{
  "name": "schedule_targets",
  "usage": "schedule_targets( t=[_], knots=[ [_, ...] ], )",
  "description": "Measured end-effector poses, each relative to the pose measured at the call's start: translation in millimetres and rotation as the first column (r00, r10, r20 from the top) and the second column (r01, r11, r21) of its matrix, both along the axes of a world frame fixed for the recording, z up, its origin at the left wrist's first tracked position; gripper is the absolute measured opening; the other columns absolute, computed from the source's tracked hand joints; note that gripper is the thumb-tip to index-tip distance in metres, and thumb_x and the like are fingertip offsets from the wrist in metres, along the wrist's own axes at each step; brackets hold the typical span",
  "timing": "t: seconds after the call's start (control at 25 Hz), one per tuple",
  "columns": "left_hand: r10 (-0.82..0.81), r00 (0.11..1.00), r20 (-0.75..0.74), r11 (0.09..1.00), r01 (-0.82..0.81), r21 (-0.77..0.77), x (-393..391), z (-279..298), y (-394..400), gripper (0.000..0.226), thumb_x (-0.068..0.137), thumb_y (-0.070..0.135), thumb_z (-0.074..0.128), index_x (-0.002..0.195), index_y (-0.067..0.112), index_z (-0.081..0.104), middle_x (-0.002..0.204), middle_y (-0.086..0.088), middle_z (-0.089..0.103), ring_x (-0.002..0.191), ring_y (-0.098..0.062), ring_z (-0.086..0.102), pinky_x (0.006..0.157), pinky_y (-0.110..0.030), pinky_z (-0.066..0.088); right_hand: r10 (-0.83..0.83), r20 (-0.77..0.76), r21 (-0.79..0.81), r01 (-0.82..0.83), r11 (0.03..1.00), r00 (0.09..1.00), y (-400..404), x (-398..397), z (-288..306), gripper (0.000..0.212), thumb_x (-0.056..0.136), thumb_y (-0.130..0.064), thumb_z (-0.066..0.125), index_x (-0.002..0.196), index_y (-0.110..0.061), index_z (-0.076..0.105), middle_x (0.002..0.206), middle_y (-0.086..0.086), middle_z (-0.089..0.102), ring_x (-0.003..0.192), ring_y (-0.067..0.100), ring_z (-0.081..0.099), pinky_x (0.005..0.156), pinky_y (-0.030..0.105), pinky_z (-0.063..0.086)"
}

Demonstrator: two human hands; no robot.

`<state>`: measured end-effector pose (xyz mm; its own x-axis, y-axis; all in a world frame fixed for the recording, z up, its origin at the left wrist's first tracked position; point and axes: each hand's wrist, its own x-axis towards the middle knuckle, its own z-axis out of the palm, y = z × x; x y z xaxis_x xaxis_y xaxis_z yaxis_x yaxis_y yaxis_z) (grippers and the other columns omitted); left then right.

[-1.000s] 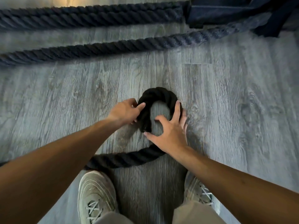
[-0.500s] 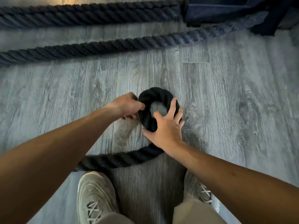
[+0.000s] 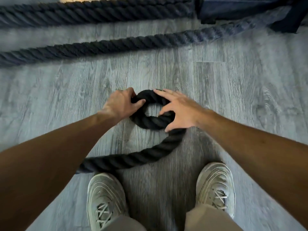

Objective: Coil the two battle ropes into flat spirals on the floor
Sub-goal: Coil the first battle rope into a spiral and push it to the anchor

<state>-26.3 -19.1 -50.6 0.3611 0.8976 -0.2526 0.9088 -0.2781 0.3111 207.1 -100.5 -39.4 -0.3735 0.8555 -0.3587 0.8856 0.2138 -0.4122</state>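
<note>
A thick black battle rope (image 3: pixel 133 160) lies on the grey wood-look floor, its end curled into a small closed ring (image 3: pixel 150 122) in front of me. My left hand (image 3: pixel 120 104) grips the ring's left side, thumb inside the hole. My right hand (image 3: pixel 179 109) lies over the ring's right side with fingers spread and the thumb in the hole. From under the right hand the rope sweeps down and left, passing beneath my left forearm. Two more straight runs of rope (image 3: pixel 116 46) (image 3: pixel 93 12) cross the floor at the top.
My two grey sneakers (image 3: pixel 105 200) (image 3: pixel 216 187) stand close behind the ring, the left one just below the trailing rope. A dark blue frame or equipment base (image 3: pixel 246 9) sits at the top right, where the far ropes lead.
The rope end went from an open hook to a closed ring. My right hand shifted from the ring's lower side up onto its right side; the left hand moved up along the left side.
</note>
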Motion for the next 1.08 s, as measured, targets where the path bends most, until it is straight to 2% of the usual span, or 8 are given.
schedule_targets(
  t=[0.2, 0.36, 0.44, 0.56, 0.72, 0.8, 0.92, 1.08],
  knots=[
    [0.250, 0.960, -0.129, 0.968, -0.252, -0.003, -36, -1, -31, 0.059, 0.081, 0.075, 0.051, 0.083, 0.018, 0.066, 0.076, -0.006, 0.066, 0.078, -0.030, 0.066, 0.064, -0.033, 0.046, -0.424, 0.073, 0.119, 0.414, 0.902, 0.903, 7, -10, 10, 0.112, 0.049, -0.056, 0.094, 0.143, -0.031, 0.041, 0.147, 0.005, 0.036, 0.133, 0.033, 0.035, 0.106, 0.053, 0.039],
    [0.291, 0.941, -0.171, 0.952, -0.303, -0.047, -35, -3, -40, 0.067, 0.083, 0.078, 0.042, 0.082, 0.016, 0.065, 0.069, -0.005, 0.067, 0.070, -0.025, 0.065, 0.060, -0.032, 0.050, -0.908, -0.163, -0.394, 0.818, 0.419, 0.387, -53, -53, -10, 0.115, 0.062, -0.053, 0.085, 0.153, -0.031, 0.018, 0.145, 0.006, 0.027, 0.139, 0.033, 0.031, 0.110, 0.053, 0.040],
    [0.308, 0.934, -0.182, 0.944, -0.324, -0.065, -31, 0, -39, 0.067, 0.083, 0.077, 0.044, 0.082, 0.014, 0.068, 0.070, -0.006, 0.067, 0.071, -0.026, 0.066, 0.061, -0.032, 0.050, -0.934, -0.154, -0.425, 0.832, 0.356, 0.321, -72, -77, -17, 0.122, 0.063, -0.072, 0.075, 0.155, -0.032, 0.007, 0.149, 0.006, 0.019, 0.143, 0.035, 0.024, 0.112, 0.052, 0.036],
    [0.275, 0.942, -0.192, 0.953, -0.293, -0.071, -34, 1, -59, 0.069, 0.084, 0.075, 0.044, 0.085, 0.011, 0.068, 0.075, -0.010, 0.069, 0.076, -0.030, 0.068, 0.062, -0.033, 0.047, -0.948, -0.058, -0.337, 0.888, 0.313, 0.312, -55, -86, -17, 0.126, 0.065, -0.078, 0.071, 0.156, -0.026, 0.002, 0.149, 0.012, 0.015, 0.144, 0.039, 0.017, 0.109, 0.052, 0.035],
    [0.318, 0.944, -0.087, 0.856, -0.325, -0.401, -37, 4, -98, 0.069, 0.087, 0.073, 0.039, 0.065, 0.012, 0.063, 0.051, -0.002, 0.065, 0.055, -0.022, 0.069, 0.055, -0.031, 0.054, -0.875, -0.058, -0.240, 0.844, 0.480, 0.481, -17, -69, -16, 0.109, 0.065, -0.059, 0.078, 0.150, -0.026, 0.020, 0.142, 0.011, 0.024, 0.136, 0.037, 0.025, 0.108, 0.053, 0.039],
    [0.311, 0.943, -0.116, 0.908, -0.331, -0.257, -34, 10, -83, 0.075, 0.082, 0.080, 0.032, 0.065, 0.014, 0.062, 0.055, 0.000, 0.064, 0.060, -0.026, 0.068, 0.057, -0.033, 0.053, -0.849, -0.079, -0.238, 0.817, 0.526, 0.523, -5, -62, -16, 0.106, 0.063, -0.057, 0.079, 0.150, -0.030, 0.024, 0.145, 0.010, 0.024, 0.138, 0.038, 0.027, 0.110, 0.054, 0.038],
    [0.252, 0.968, 0.003, 0.968, -0.252, -0.010, -35, 17, -39, 0.057, 0.080, 0.079, 0.046, 0.092, 0.026, 0.065, 0.080, 0.004, 0.069, 0.073, -0.021, 0.066, 0.066, -0.037, 0.055, -0.804, -0.089, -0.262, 0.765, 0.588, 0.587, -2, -59, -16, 0.111, 0.064, -0.057, 0.078, 0.154, -0.031, 0.018, 0.156, 0.006, 0.014, 0.143, 0.039, 0.025, 0.110, 0.055, 0.039],
    [0.002, 0.992, 0.129, 0.990, 0.017, -0.139, -24, 11, -12, 0.052, 0.091, 0.045, 0.064, 0.139, 0.030, 0.052, 0.118, -0.002, 0.069, 0.097, -0.022, 0.067, 0.081, -0.029, 0.049, -0.777, -0.134, -0.260, 0.735, 0.627, 0.615, -11, -53, -11, 0.117, 0.065, -0.064, 0.081, 0.156, -0.033, 0.014, 0.153, 0.005, 0.016, 0.142, 0.036, 0.029, 0.111, 0.051, 0.040]
  ],
)
